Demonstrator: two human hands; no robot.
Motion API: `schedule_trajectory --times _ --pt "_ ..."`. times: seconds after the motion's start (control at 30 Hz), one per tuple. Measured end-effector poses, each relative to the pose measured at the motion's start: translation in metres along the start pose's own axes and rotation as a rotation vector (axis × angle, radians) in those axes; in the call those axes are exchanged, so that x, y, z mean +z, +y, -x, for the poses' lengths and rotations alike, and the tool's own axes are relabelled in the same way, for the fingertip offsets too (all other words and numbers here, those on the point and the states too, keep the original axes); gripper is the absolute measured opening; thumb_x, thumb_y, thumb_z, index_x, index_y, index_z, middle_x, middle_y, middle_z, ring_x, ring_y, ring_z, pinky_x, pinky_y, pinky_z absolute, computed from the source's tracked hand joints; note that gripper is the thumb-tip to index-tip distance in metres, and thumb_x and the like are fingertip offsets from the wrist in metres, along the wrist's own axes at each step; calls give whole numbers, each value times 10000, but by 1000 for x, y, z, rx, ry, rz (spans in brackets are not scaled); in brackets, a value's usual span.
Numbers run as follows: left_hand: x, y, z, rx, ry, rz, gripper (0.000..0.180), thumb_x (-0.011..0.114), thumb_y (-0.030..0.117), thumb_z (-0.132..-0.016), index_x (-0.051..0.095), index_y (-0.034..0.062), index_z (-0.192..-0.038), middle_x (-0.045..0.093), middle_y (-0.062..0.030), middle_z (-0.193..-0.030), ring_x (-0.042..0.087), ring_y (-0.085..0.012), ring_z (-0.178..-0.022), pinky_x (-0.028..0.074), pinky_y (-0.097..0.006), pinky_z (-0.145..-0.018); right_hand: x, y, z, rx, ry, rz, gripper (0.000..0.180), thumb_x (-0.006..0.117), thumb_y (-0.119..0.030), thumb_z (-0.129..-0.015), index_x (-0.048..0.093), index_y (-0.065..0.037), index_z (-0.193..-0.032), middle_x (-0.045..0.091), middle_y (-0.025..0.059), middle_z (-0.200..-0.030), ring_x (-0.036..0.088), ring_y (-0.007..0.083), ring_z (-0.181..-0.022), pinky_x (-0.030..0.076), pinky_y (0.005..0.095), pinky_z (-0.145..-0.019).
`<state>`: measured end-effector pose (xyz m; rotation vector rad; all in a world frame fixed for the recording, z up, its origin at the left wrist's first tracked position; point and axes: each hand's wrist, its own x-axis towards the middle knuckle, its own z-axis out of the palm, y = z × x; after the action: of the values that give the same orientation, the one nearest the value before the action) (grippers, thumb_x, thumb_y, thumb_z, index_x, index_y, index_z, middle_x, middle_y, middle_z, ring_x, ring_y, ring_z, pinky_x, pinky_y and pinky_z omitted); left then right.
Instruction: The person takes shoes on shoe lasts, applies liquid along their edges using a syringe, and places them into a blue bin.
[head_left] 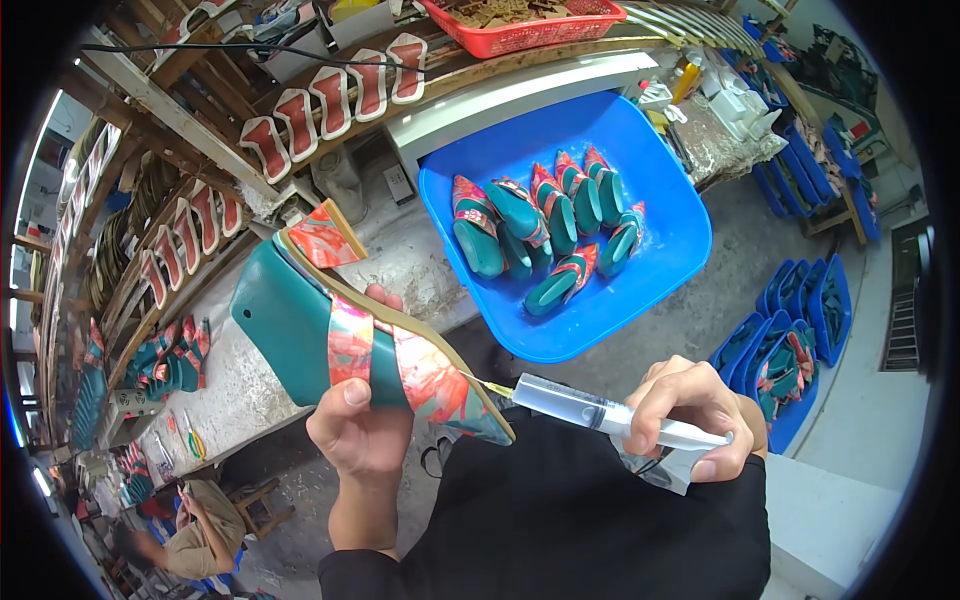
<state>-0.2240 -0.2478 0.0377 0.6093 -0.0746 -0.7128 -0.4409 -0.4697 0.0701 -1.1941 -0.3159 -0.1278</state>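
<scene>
Your left hand [362, 430] is closed around the shoe [415, 362], thumb on the near side and fingertips showing beyond it. The shoe is up in front of you, tilted, with its toe toward your right and the green last [280, 315] inside. Your right hand [690, 410] is wrapped around the rear of the syringe [580, 405], whose needle [492, 386] meets, or nearly meets, the sole's edge beside the toe upper.

On this shoe, the straps and heel [325, 238] are in place, and the work at the toe seam looks under way rather than finished. How much of the edge is done, you can't tell from here; no bead of liquid shows clearly. Several similar shoes [562, 212] lie in the blue tub [650, 130] ahead; whether they are treated or waiting is unclear.
</scene>
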Motion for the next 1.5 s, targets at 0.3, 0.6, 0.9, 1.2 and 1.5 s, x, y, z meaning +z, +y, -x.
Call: schedule_trajectory --times 0.3,0.6,0.9,1.2,1.5 --pt "-10 4 -6 -43 31 198 761 597 60 -829 294 -12 -1524 372 -265 -1527 338 -399 -1443 247 -569 -1214 4 8 8 32 20 -5 523 708 -244 -683 618 79 -1085 676 160 -918 643 198 -659 496 288 -571" --pt "-26 13 -11 -48 160 244 652 597 30 -854 375 -29 -1464 518 -232 -1406 486 -370 -1327 336 -558 -1161 10 14 15 47 41 -35 524 716 -260 -692 614 78 -1080 674 157 -902 642 192 -656 495 287 -560" --pt "-37 21 -13 -38 208 293 617 609 16 -864 406 -24 -1445 535 -225 -1382 504 -349 -1312 334 -557 -1161 12 18 17 58 32 -38 523 719 -262 -700 610 81 -1079 667 156 -874 637 181 -639 487 275 -543" --pt "-43 23 -18 -25 215 315 564 599 4 -875 427 -64 -1408 547 -238 -1370 513 -363 -1306 350 -539 -1160 10 20 21 54 28 -43 528 727 -253 -691 611 86 -1079 666 154 -857 637 179 -636 487 272 -546" --pt "-53 27 -22 -7 268 335 507 607 7 -870 476 -55 -1356 594 -205 -1322 549 -345 -1266 372 -529 -1145 8 15 37 -10 206 -216 566 774 -270 -698 570 76 -1096 621 130 -815 596 157 -631 475 281 -551"
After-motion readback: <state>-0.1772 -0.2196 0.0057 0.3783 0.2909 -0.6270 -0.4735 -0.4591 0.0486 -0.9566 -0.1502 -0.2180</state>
